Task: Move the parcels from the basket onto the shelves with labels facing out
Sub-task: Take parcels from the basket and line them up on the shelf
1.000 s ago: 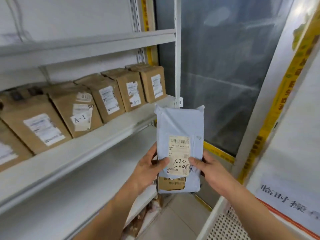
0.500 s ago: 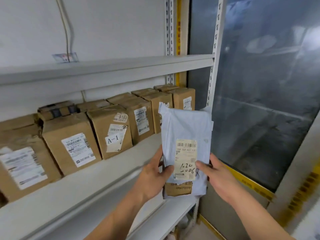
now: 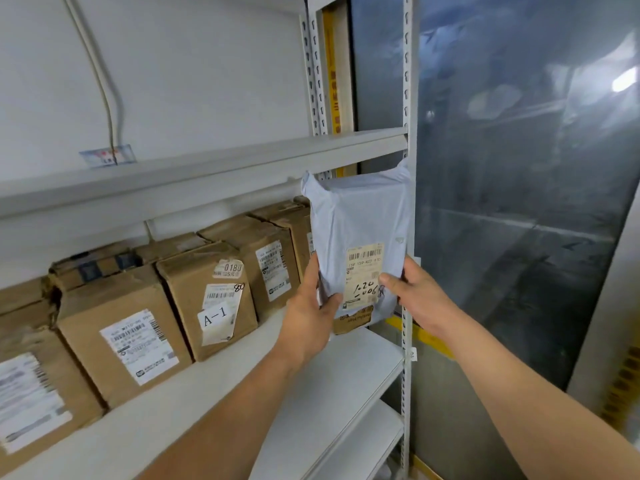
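Observation:
A pale grey plastic mailer parcel point(image 3: 360, 216) stands upright in the air at the right end of the middle shelf point(image 3: 360, 355), its yellowish label with a barcode and handwriting facing me. My left hand point(image 3: 311, 306) grips its lower left edge, thumb on the front. My right hand point(image 3: 415, 296) holds its lower right edge, thumb across the label. The parcel hovers just above the shelf board, in front of the last cardboard boxes. No basket shows.
A row of brown cardboard boxes point(image 3: 207, 296) with white labels facing out fills the middle shelf leftwards. An upper shelf point(image 3: 207, 168) runs above, a lower one point(image 3: 363, 441) below. A perforated upright post point(image 3: 406, 202) and a dark glass panel point(image 3: 519, 202) stand right.
Both hands have raised the mailer up and forward toward the right end of the middle shelf. The view has tilted upward, so more of the upper shelf and wall shows.

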Available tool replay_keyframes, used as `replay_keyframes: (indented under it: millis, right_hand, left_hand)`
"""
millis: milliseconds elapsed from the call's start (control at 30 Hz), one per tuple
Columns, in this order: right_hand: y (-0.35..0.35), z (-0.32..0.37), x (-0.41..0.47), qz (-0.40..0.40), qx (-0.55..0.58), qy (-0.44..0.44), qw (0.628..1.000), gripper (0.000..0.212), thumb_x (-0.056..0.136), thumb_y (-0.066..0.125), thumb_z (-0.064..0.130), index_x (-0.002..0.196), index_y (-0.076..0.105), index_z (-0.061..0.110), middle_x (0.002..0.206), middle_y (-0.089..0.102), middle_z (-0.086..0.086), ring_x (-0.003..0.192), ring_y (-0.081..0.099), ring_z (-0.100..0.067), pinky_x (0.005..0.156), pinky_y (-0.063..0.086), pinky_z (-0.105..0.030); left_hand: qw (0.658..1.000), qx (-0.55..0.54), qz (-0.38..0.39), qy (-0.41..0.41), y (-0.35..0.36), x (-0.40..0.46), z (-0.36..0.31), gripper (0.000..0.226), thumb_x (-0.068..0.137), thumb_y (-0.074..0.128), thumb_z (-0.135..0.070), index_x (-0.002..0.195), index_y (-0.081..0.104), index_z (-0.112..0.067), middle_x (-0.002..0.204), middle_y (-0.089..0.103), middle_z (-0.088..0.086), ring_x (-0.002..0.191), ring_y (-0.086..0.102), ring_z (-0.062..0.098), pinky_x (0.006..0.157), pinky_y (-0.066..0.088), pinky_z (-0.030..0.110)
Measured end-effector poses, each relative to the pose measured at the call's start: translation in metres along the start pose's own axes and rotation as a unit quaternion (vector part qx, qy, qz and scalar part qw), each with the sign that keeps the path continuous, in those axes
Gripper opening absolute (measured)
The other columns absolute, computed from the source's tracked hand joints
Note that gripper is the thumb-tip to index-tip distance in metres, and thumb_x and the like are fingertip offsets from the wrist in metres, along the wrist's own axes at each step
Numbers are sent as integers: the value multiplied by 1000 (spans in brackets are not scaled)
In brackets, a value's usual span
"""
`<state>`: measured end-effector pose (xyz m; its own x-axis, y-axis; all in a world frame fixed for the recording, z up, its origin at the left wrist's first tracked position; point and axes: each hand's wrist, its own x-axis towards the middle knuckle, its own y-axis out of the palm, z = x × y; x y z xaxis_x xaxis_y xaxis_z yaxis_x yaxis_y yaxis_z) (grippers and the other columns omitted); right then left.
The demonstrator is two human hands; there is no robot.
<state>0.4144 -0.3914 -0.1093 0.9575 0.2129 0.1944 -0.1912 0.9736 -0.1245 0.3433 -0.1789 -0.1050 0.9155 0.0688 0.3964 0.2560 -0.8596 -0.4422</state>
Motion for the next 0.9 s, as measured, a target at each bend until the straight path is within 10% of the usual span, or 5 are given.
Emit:
replay_keyframes:
  millis: [367, 700, 900]
  right_hand:
    - [-20, -34, 81, 14, -3, 9, 1000, 47, 107, 59, 17, 123, 60, 61, 132, 69, 17, 127, 62, -10, 108, 55, -44]
    - [-19, -41, 156, 90, -30, 15, 995, 36, 107, 60, 26, 136, 54, 46, 118, 69, 20, 108, 63, 1, 74, 56, -17]
    - [-40, -61, 169, 79, 0, 17, 997, 34, 109, 58, 23, 134, 56, 46, 121, 74, 14, 114, 69, -7, 78, 60, -20]
  left_hand:
    - [999, -10, -27, -42, 45, 53, 12, 86, 106, 58, -8, 149, 12, -66, 148, 44, -27, 146, 47, 19, 104, 44, 23]
    - [988, -32, -116, -97, 61, 98, 42, 78, 104, 61, -12, 158, 24, -54, 150, 55, -16, 140, 56, 20, 102, 56, 52]
    - [988, 9, -119, -100, 87, 108, 38, 80, 104, 62, -18, 152, 18, -65, 152, 51, -17, 140, 53, 16, 104, 48, 28]
